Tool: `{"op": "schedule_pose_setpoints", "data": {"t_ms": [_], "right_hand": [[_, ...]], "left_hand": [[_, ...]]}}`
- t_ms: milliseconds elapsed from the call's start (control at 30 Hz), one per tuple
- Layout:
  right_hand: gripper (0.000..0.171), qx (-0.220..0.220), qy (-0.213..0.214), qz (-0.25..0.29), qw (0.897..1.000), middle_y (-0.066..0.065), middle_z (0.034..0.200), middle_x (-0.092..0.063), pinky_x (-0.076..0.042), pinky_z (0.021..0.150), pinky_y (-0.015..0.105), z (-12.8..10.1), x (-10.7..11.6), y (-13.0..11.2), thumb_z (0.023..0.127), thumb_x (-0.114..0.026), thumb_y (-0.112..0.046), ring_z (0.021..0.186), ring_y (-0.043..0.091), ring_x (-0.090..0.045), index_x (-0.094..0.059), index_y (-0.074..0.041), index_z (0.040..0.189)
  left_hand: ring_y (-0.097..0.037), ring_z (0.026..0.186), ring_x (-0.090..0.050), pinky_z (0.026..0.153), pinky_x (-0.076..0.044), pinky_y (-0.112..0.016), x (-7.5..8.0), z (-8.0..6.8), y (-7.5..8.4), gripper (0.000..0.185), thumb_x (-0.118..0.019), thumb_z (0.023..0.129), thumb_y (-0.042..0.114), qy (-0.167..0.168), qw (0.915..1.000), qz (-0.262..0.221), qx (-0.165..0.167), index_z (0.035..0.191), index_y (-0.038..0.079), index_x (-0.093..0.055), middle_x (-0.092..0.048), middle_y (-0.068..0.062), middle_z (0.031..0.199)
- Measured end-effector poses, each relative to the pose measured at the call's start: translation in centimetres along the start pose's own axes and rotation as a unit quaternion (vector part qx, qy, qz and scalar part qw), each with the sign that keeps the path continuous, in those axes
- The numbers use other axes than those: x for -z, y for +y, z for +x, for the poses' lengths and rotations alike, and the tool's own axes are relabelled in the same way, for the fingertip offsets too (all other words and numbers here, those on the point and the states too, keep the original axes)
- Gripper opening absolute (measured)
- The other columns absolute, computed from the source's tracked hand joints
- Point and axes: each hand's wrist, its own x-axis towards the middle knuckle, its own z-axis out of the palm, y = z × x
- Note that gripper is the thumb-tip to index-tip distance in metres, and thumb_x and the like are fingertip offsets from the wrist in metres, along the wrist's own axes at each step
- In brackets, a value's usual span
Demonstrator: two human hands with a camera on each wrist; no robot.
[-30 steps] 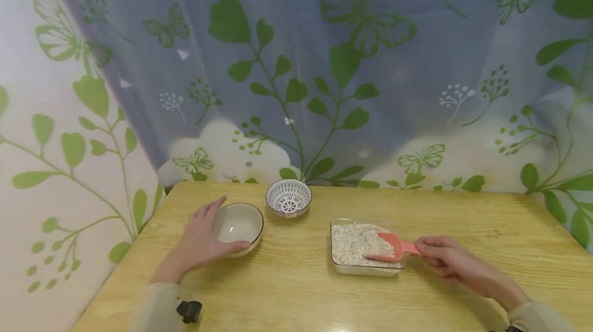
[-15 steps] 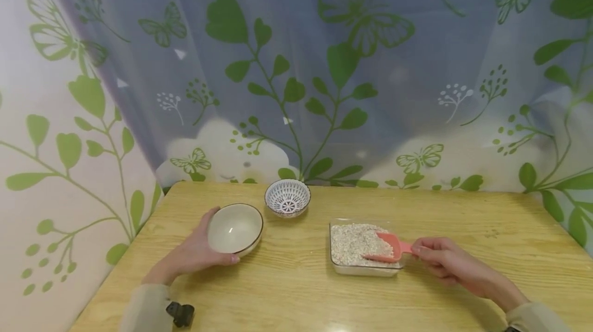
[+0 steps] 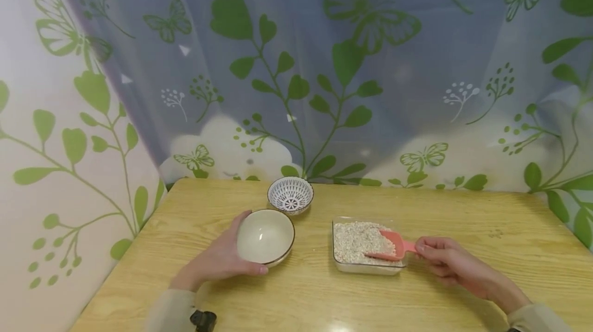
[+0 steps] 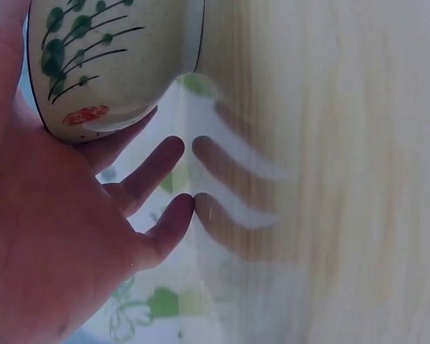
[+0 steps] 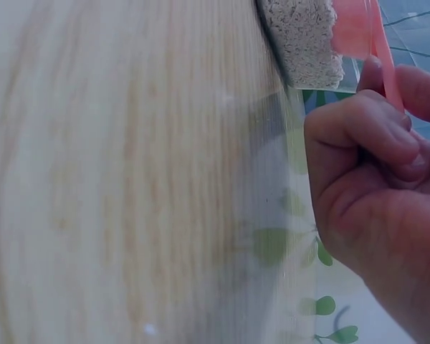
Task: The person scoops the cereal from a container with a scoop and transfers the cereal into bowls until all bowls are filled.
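Note:
In the head view my left hand [image 3: 222,257] grips a cream bowl [image 3: 265,237] with a dark rim, thumb on the near side and fingers round the far side. The left wrist view shows the bowl's outer wall [image 4: 93,57] with painted green leaves and a red mark. My right hand [image 3: 456,262] pinches the handle of a coral scoop [image 3: 394,245]. The scoop's head sits in oat flakes [image 3: 359,242], which fill a clear rectangular glass container [image 3: 368,268]. In the right wrist view the pink handle [image 5: 388,72] lies between thumb and fingers.
A small blue-and-white patterned bowl [image 3: 291,194] stands at the back of the wooden table [image 3: 296,301], just behind the cream bowl. A curtain [image 3: 296,64] printed with leaves and butterflies hangs along the table's far edge.
My left hand has closed round the cream bowl and moved it to the right, nearer the glass container. My right hand and the scoop have stayed in place.

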Motion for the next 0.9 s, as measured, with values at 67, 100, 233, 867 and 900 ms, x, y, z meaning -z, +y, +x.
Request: {"op": "schedule_pose_setpoints", "data": {"t_ms": [67, 100, 233, 867, 900], "right_hand": [[0.026, 0.0, 0.003, 0.001, 1.0, -0.007, 0.067, -0.033, -0.01, 0.049, 0.034, 0.0, 0.0, 0.0, 0.113, -0.034, -0.024, 0.052, 0.015, -0.011, -0.055, -0.013, 0.102], [0.027, 0.001, 0.004, 0.002, 1.0, -0.007, 0.067, -0.032, -0.01, 0.049, 0.035, 0.0, -0.1, -0.1, 0.113, -0.034, -0.024, 0.053, 0.015, -0.011, -0.055, -0.014, 0.102], [0.027, 0.01, 0.001, 0.012, 1.0, -0.005, 0.065, -0.026, -0.009, 0.05, 0.036, 0.2, -0.4, -0.2, 0.114, -0.033, -0.024, 0.052, 0.017, -0.01, -0.055, -0.015, 0.101], [0.031, 0.069, -0.026, 0.067, 0.995, 0.0, 0.064, -0.02, -0.006, 0.05, 0.039, 0.6, -0.9, -1.2, 0.114, -0.028, -0.018, 0.052, 0.018, -0.009, -0.057, -0.015, 0.1], [0.031, 0.072, -0.026, 0.07, 0.995, 0.0, 0.064, -0.02, -0.006, 0.05, 0.039, 0.6, -0.9, -1.3, 0.114, -0.028, -0.018, 0.052, 0.018, -0.009, -0.057, -0.015, 0.1]], "left_hand": [[-0.035, 0.132, -0.055, 0.111, -0.042, -0.06, -0.6, 0.1, 0.6, 0.139, -0.097, 0.059, 0.048, 0.0, 1.0, 0.006, -0.001, 0.164, 0.017, -0.012, -0.049, -0.017, 0.152], [-0.034, 0.131, -0.055, 0.111, -0.043, -0.06, -0.9, 0.2, 0.9, 0.139, -0.097, 0.059, 0.049, 0.001, 1.0, 0.005, 0.0, 0.164, 0.018, -0.012, -0.049, -0.017, 0.152], [-0.035, 0.129, -0.057, 0.107, -0.046, -0.061, -1.9, 0.4, 1.8, 0.137, -0.097, 0.059, 0.05, 0.007, 1.0, 0.007, -0.002, 0.164, 0.017, -0.015, -0.051, -0.017, 0.15], [-0.037, 0.133, -0.054, 0.112, -0.041, -0.062, -2.4, 0.9, 1.6, 0.137, -0.099, 0.062, 0.035, -0.025, 0.997, -0.064, -0.036, 0.163, 0.011, -0.01, -0.048, -0.019, 0.152], [-0.036, 0.133, -0.054, 0.112, -0.042, -0.062, -2.5, 1.0, 1.7, 0.136, -0.099, 0.062, 0.035, -0.025, 0.9968, -0.065, -0.039, 0.163, 0.011, -0.012, -0.048, -0.018, 0.152]]}}
